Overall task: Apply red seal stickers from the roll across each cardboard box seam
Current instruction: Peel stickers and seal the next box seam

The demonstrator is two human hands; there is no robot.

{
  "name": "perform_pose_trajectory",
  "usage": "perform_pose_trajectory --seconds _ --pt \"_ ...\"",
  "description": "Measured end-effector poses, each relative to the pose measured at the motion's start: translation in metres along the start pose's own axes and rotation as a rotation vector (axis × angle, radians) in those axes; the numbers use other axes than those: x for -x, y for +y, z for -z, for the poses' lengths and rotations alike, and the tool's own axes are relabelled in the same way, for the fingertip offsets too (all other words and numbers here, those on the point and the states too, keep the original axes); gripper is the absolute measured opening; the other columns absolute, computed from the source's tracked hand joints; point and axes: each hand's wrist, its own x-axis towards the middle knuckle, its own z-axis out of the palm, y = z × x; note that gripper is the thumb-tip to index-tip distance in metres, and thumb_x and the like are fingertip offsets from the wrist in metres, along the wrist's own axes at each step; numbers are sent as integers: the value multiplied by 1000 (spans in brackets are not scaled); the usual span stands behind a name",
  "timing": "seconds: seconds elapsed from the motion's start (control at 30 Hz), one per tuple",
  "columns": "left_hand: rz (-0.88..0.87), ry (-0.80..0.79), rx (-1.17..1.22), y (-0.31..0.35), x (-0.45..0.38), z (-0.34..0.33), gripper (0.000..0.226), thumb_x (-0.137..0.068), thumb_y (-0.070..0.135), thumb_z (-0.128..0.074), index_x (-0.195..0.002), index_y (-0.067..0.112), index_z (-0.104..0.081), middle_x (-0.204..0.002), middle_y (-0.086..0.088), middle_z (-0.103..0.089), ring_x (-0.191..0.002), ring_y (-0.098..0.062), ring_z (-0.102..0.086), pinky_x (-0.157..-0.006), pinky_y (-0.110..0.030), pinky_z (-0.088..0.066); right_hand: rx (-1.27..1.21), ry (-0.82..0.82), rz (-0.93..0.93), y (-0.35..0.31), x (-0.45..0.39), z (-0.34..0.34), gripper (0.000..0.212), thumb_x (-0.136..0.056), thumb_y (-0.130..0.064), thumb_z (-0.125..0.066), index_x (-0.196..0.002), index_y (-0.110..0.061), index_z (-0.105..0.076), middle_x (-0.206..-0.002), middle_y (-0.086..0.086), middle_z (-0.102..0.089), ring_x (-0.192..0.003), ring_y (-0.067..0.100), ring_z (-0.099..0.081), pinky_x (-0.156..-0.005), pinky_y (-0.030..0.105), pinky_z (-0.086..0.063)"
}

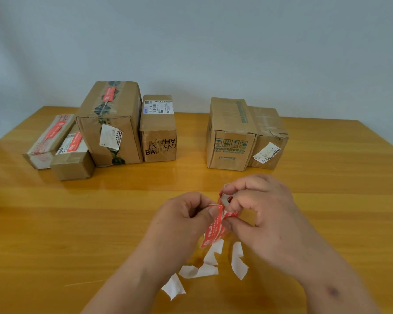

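- Nearest me, white backing scraps [200,270] lie on the wooden table [100,223].
- I note the left hand [182,216] pinching a red sticker [213,230] above them.
- Right hand [263,214] grips the sticker roll [225,198].
- Beyond stand six cardboard boxes; three at left carry red stickers, including the tallest box [110,123].

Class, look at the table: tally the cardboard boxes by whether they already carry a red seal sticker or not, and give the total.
Boxes with a red sticker: 3 (the flat box, the small box, the tall box)
Boxes without a red sticker: 3 (the labelled box, the printed box, the rightmost box)
Total: 6 boxes
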Motion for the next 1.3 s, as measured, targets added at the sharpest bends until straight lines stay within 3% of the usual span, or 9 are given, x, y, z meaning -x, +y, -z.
perform_pose_trajectory --seconds 0.13,0.33,0.47,0.53,0.7,0.9,1.1,1.3 --pt "-56 -33 55 4 2 4 19 -92 26 -59 -80 28 -73 -74 9 -73 -69 -1 -66 -60 -10 -50 68 -86 -47 -1 -3 5 44 -68 -48 -78 -105 -43 -56 -111 -30 -47 -116 -6 -30 -105 24 -15" --pt "-88 -29 66 5 6 7 8 -85 33 -66 -88 31 -74 -79 8 -73 -72 -5 -66 -62 -11 -50 103 -113 -27 0 -6 2 16 -74 -50 -73 -76 -34 -70 -114 -30 -47 -121 -3 -26 -108 29 -6" --pt "-72 -10 -30 2 4 6 12 -87 29 -67 -77 26 -73 -67 9 -68 -53 0 -49 -49 -13 -41 129 -70 5 3 -6 -2 17 -71 -52 -68 -74 -35 -70 -116 -29 -50 -121 0 -28 -103 29 -7" --pt "-68 12 -39 -1 3 5 15 -88 30 -65 -74 27 -71 -66 6 -67 -53 -2 -47 -50 -15 -39 131 -55 13 3 -6 -4 21 -69 -53 -63 -76 -36 -71 -117 -28 -50 -121 1 -28 -101 30 -9" --pt "-44 30 -14 -4 0 2 17 -90 32 -61 -75 32 -69 -74 2 -71 -70 -26 -59 -66 -32 -51 118 -16 13 1 -5 -3 16 -69 -48 -70 -71 -33 -71 -115 -27 -52 -119 0 -29 -98 29 -10" --pt "-6 41 4 -5 1 0 21 -93 27 -60 -74 22 -68 -70 5 -70 -65 -6 -61 -65 -23 -52 144 -2 24 1 -3 -5 12 -68 -42 -71 -66 -31 -68 -113 -26 -54 -117 0 -31 -96 28 -11" --pt "8 46 23 -5 1 -1 21 -94 29 -58 -76 22 -67 -73 2 -71 -69 -12 -63 -71 -33 -55 144 16 32 1 -2 -6 12 -67 -44 -64 -65 -33 -65 -110 -27 -54 -114 -2 -32 -95 27 -11" --pt "12 47 32 -3 1 -1 20 -94 28 -58 -78 20 -67 -73 0 -71 -67 -12 -61 -70 -33 -55 130 10 39 2 -2 -6 14 -69 -46 -65 -67 -32 -67 -112 -28 -53 -116 -3 -32 -97 29 -12"
